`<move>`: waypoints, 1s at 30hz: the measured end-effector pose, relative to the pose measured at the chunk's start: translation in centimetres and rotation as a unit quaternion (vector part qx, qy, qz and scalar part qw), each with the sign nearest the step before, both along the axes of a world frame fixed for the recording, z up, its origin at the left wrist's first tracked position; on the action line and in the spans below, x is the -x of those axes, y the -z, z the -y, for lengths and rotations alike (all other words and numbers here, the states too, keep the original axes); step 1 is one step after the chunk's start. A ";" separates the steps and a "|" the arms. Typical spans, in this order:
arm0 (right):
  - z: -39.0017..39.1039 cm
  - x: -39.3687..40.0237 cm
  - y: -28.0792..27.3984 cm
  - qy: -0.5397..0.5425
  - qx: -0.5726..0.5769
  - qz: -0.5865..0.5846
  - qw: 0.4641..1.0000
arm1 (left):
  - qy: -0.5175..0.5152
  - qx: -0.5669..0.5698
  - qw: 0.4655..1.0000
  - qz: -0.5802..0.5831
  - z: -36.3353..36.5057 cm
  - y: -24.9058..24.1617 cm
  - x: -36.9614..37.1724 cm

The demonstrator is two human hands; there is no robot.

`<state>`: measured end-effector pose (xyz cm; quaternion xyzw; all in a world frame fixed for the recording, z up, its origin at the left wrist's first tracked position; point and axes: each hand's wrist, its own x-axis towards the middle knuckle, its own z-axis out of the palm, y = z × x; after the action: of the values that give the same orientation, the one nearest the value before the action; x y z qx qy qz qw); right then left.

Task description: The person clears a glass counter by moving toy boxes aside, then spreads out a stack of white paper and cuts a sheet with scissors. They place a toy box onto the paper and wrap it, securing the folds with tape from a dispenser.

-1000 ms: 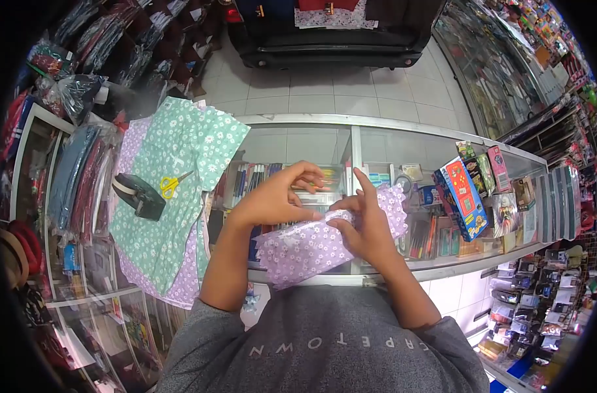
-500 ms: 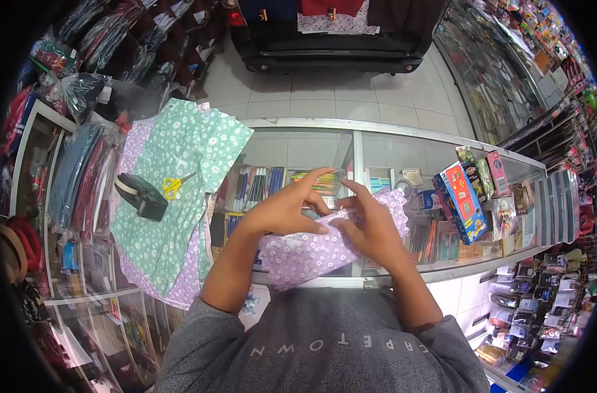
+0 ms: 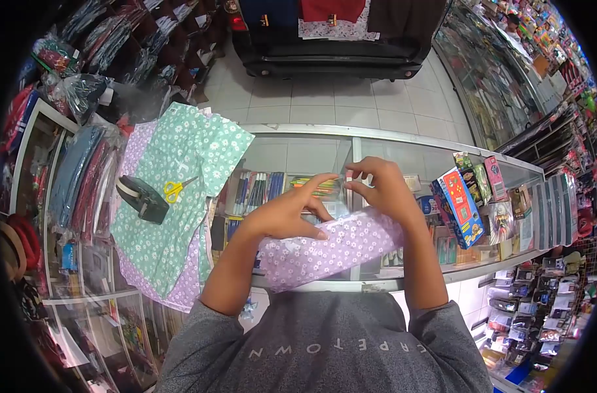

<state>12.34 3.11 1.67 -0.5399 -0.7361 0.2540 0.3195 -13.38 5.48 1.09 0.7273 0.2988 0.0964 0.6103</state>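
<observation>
A parcel in purple paper with white flowers lies at the counter's front edge. My left hand rests on its upper left part, thumb pressed on the paper, index finger stretched out and fingers spread. Just above the parcel, my right hand is closed in a pinch beside the left index fingertip. Between its fingertips is a small bit that looks like clear tape. To the left, a black tape dispenser and yellow scissors lie on green floral wrapping paper.
The glass counter holds pens and stationery inside. Boxed toys stand on its right side. Purple floral sheets show beneath the green paper. Plastic-wrapped clothes are stacked at left. A car's rear stands beyond the counter.
My right hand has lifted off the parcel and moved up and right, its fingers now pinched. The parcel's right side looks flatter and folded over. My left hand has barely moved.
</observation>
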 end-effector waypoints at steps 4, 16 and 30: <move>0.2 0.2 0.6 -0.011 0.021 -0.085 0.996 | 0.044 -0.007 0.999 0.019 -0.3 0.3 0.2; 0.3 0.0 2.1 0.012 0.036 -0.137 0.990 | 0.025 0.048 0.998 -0.011 -0.2 -0.9 -0.3; 0.2 0.0 2.4 -0.004 0.036 -0.154 0.987 | 0.026 0.042 0.999 -0.001 -0.1 -0.5 -0.1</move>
<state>12.36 2.90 -0.72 -0.5027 -0.6704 0.3617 0.4087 -13.24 5.63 1.58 0.7084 0.2847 0.0670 0.6423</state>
